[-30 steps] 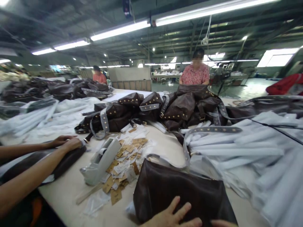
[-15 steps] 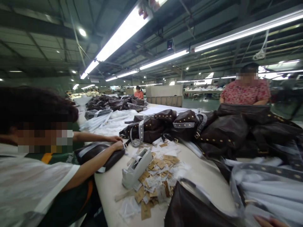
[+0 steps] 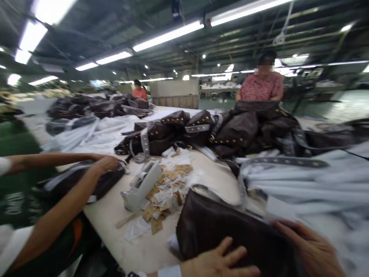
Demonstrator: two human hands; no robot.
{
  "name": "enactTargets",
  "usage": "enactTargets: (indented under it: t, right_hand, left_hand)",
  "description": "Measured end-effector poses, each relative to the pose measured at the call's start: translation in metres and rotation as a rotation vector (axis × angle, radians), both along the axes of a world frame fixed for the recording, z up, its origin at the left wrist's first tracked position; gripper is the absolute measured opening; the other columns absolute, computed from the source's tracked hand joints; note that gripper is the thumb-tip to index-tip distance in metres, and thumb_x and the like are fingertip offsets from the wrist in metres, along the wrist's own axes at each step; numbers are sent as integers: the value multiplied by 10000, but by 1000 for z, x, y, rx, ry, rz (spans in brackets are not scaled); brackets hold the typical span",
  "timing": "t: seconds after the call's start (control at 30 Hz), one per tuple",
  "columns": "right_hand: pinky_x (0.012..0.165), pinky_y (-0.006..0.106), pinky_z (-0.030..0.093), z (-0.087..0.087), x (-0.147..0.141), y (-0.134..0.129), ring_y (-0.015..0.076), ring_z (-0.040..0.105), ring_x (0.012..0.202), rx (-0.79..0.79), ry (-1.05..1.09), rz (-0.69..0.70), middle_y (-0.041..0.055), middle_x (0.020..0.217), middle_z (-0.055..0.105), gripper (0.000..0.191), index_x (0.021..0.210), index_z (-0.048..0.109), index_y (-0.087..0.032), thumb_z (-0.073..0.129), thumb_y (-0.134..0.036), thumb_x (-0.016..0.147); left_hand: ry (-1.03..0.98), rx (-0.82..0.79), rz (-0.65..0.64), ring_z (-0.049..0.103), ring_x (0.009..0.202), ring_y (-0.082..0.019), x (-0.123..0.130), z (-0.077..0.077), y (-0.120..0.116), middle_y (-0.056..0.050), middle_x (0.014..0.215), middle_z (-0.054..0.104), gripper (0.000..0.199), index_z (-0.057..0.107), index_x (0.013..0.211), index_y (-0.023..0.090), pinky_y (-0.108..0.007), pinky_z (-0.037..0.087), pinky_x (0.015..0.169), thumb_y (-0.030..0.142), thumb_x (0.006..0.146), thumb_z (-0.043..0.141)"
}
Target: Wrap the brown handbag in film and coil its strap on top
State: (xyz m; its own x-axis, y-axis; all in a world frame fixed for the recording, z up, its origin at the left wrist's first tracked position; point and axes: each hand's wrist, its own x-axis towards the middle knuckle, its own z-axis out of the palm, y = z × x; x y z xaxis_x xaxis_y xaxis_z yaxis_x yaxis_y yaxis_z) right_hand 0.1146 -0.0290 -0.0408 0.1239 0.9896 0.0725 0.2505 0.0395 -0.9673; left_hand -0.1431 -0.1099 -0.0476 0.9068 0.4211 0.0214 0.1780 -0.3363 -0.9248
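Observation:
A dark brown leather handbag (image 3: 219, 219) lies on the table directly in front of me. My left hand (image 3: 221, 263) is at its near side, fingers spread against the leather, so it is open. At the bag's right end is my right hand (image 3: 311, 246), fingers stretched along the upper edge; it is slightly blurred, and its grip looks loose. A pale sheet (image 3: 278, 209) lies by its fingertips. Beyond the bag runs a grey strap with metal eyelets (image 3: 288, 161), beside white wrapping material (image 3: 311, 184).
Left of my bag stand a grey tape dispenser (image 3: 142, 186) and a heap of brown tags (image 3: 157, 225). A co-worker's hands (image 3: 108, 163) rest on another dark bag (image 3: 106, 182). Studded bags (image 3: 239, 129) are piled across the table, with a person (image 3: 261, 86) behind them.
My view has turned right and down. My left hand has come into view on the handbag, and my right hand shows more fully at its right end.

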Motion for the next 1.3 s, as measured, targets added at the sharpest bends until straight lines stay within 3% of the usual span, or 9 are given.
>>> enactTargets:
  t: [0.03,0.07,0.17,0.27,0.5,0.73,0.9,1.1,1.3]
  right_hand:
    - [616,268,582,2,3,-13,234,684,697,-1,-3,14,52,737,724,361,733,726,-188,762,-514,582]
    - [632,262,585,3,3,-25,226,689,692,39,-32,38,47,727,726,315,736,732,-199,747,-490,617]
    - [728,269,586,0,-1,-56,212,703,787,316,-187,172,49,821,739,153,824,737,-229,644,-342,777]
    - [785,298,581,-5,-6,-78,210,687,896,608,-403,326,55,909,734,210,918,714,-234,546,-150,825]
    - [775,311,581,-2,-7,-98,195,680,911,780,-578,360,62,902,729,288,975,654,-200,484,-34,812]
    - [761,316,564,-1,-12,-120,188,679,905,809,-638,384,70,877,732,281,944,639,-181,456,-19,806]
    - [826,339,540,-17,-8,-138,196,654,986,839,-705,386,88,932,727,295,995,634,-157,440,-22,819]
    - [912,373,514,-42,-7,-152,211,618,1066,905,-722,405,114,975,719,324,1077,629,-130,419,-64,840]
    - [979,381,473,-51,-4,-153,209,585,1115,953,-819,402,97,1017,710,318,1063,645,-143,389,-85,884]
  left_hand:
    - [-106,-125,-45,317,1349,-205,1,-1,2,79,1538,115,499,-27,1432,443,-437,399,1022,486,937,16]
    - [-250,-341,-85,322,1345,-232,1,-3,4,57,1529,168,498,45,1442,421,-450,358,1054,484,949,80]
    - [-508,-760,-144,320,1331,-294,3,-6,5,16,1492,273,473,233,1422,372,-501,330,1055,415,956,302]
    - [-575,-894,-157,298,1333,-314,3,-8,2,-10,1478,297,476,276,1409,349,-536,325,1049,328,948,392]
    - [-584,-950,-155,244,1355,-329,3,-14,3,-17,1490,269,515,294,1402,341,-566,294,1053,254,922,458]
    - [-574,-980,-135,235,1358,-332,4,-12,3,-2,1487,280,497,317,1391,336,-575,282,1058,201,928,434]
    - [-546,-1002,-119,263,1349,-333,4,-6,3,-15,1471,314,503,294,1405,326,-576,301,1047,174,937,398]
    - [-565,-968,-113,196,1382,-303,1,-11,3,-84,1480,294,443,357,1370,174,-538,276,1092,125,930,364]
    - [-554,-971,-123,314,1329,-344,5,-5,2,-129,1476,256,582,157,1427,409,-575,343,1013,254,939,433]
